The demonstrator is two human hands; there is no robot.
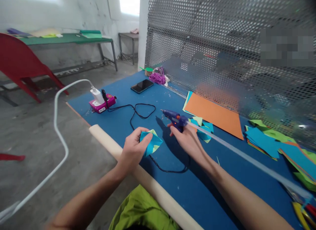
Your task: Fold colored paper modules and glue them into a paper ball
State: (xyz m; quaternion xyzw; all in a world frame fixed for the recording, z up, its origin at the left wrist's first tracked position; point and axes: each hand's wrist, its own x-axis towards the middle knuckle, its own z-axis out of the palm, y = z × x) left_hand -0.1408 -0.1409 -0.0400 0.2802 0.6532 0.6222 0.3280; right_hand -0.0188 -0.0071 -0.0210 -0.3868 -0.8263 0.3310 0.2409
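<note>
My left hand (134,146) pinches a folded paper piece (153,142), blue with light green parts, above the near edge of the blue table (170,193). In my right hand (186,137) is a blue hot glue gun (174,118), its nozzle pointing left and away from the paper. A long clear glue stick (237,146) runs out of its back toward the lower right. Beyond my right hand lie folded blue and green paper pieces (206,129), partly hidden by the hand and the gun.
A magenta power strip (102,104) holds a white plug; a black cord (145,116) loops over the table. A phone (142,86), purple string (158,77), orange sheets (213,113), paper strips (263,141) and yellow-handled scissors (300,213) lie around. A cream roll (158,193) lines the near edge.
</note>
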